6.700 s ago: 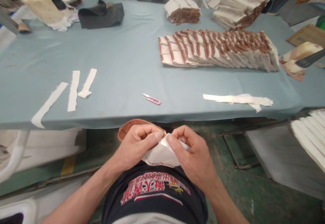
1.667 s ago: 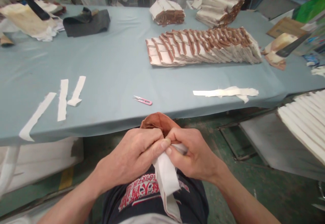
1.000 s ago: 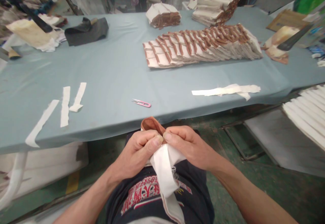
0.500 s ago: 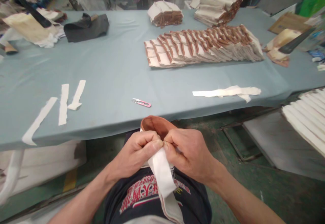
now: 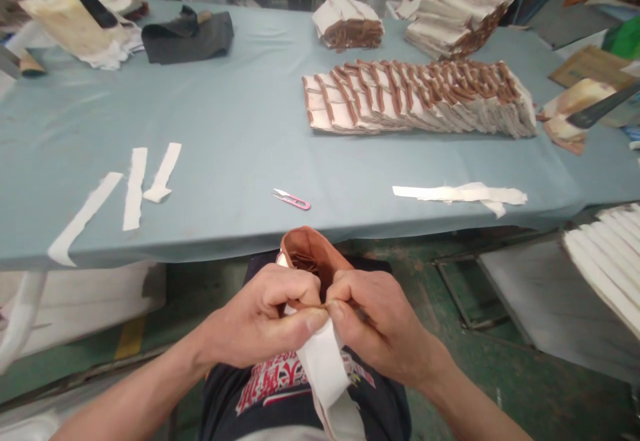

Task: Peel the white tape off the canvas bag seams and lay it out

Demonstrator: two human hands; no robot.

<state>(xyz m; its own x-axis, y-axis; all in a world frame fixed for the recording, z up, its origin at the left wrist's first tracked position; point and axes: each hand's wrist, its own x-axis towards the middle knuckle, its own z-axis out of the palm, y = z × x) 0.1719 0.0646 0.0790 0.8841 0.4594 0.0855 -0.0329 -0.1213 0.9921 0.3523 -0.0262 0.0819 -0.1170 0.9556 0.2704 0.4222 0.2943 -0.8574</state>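
In front of my lap, a fabric band (image 5: 313,244), brown on the inner face and white on the outer, loops up towards the table edge. My left hand (image 5: 277,314) is closed, pinching the band's edge between thumb and bent fingers. Right beside it my right hand (image 5: 377,314) pinches the same edge, the two thumb tips nearly touching. A white tail of the cloth (image 5: 325,371) hangs below the thumbs over my dark printed clothing. The exact spot gripped is partly hidden by the fingers. Pink-handled thread snips (image 5: 293,199) lie on the table just beyond.
On the blue-grey covered table (image 5: 225,114) lie white cloth strips (image 5: 134,187) at left and more strips (image 5: 460,194) at right. Behind are a row of brown-edged folded cloth pieces (image 5: 415,97), stacked bundles (image 5: 347,22) and dark fabric (image 5: 187,37). White folded material (image 5: 610,254) stands at right.
The camera view has shifted, so the table's things appear further right. Both hands sit slightly lower in view, still pinching the band; more of its brown inside shows.
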